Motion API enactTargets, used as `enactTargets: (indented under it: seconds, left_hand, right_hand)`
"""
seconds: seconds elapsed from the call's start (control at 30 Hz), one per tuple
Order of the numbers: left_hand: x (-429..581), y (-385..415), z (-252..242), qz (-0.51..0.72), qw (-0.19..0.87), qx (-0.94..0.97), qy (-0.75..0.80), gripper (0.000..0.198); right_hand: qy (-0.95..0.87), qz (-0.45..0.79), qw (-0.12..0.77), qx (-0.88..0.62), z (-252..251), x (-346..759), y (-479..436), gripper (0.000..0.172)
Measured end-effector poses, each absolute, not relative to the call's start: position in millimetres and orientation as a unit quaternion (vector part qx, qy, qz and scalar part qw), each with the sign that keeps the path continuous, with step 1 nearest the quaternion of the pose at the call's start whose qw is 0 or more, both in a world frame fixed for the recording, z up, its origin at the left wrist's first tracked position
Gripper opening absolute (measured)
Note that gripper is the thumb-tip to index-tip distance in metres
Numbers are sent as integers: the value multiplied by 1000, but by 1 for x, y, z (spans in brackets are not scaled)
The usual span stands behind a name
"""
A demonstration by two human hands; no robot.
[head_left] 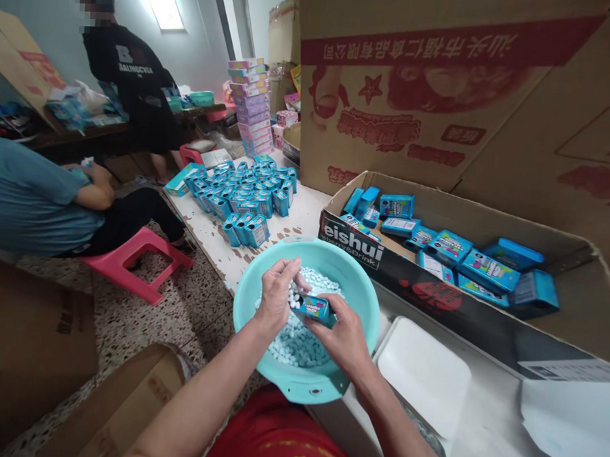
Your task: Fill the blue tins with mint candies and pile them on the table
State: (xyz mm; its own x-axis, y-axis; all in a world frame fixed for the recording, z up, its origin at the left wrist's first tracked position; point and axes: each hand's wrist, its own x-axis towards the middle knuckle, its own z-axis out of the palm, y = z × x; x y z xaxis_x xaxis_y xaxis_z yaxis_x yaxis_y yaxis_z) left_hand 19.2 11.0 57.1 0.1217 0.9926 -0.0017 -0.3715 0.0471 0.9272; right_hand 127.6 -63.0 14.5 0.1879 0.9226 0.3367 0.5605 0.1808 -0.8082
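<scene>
A turquoise plastic basin (246,320) holds a heap of small pale-blue candies (301,345). Over it, my right hand (344,333) grips a small blue candy box (313,307), tilted with its end towards my left hand. My left hand (277,287) is cupped and closed around some candies (294,297) at the end of that box. Part of the left fingers is hidden behind the hand.
Many blue boxes (246,193) stand on the table (199,235) beyond the basin. At right, a long carton (431,326) contains more blue boxes. A white lid (425,373) lies beside the basin. One person (36,192) sits on a red stool (138,259); another person (130,76) stands behind.
</scene>
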Motion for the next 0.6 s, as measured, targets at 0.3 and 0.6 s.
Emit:
enactTargets:
  seconds: [0.3,0.6]
  left_hand:
    - [18,10,54,541,606,440,383,29]
    - [22,6,59,516,604,469,386,25]
  right_hand:
    - [-587,215,477,-618,16,128,-63,21]
    - [-596,238,459,-615,21,127,-65,18]
